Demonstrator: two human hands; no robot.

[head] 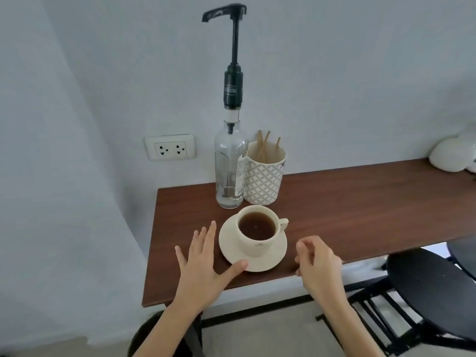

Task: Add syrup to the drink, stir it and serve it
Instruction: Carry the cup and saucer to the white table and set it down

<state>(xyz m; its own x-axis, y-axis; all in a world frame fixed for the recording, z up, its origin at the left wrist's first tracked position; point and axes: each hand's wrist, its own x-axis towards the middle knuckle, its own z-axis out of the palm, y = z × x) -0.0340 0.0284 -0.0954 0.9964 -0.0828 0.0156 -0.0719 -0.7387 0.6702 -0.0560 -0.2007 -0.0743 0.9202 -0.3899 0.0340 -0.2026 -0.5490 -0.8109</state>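
The cup (pixel 256 230) of dark drink stands on its saucer (pixel 277 256) close to the front edge of the table (pixel 360 207), toward the table's left end; its handle points to the right. Straight behind it, near the back edge and the back-left corner, stands the syrup bottle (pixel 229 171), upright, with its long axis vertical and a tall pump (pixel 235 57) that rises high above the cup; the spout at the top points to the left, so it does not hang over the cup. Just beside the bottle, on its right and seemingly touching it, is a patterned mug (pixel 264 176) that holds wooden stirrers (pixel 265 148).

The left hand (pixel 206 261) lies spread flat and open on the table just left of the saucer; its thumb touches the saucer's front-left rim; it holds nothing. The right hand (pixel 315 261) hovers over the front edge, just right of the saucer; its fingers are loosely curled and it seems to hold nothing.

I judge that no syrup is added yet. The bottle lies away from both hands, beyond the cup; the left hand seems a little nearer to it; either the cup or the spout must move so that one comes under the other.
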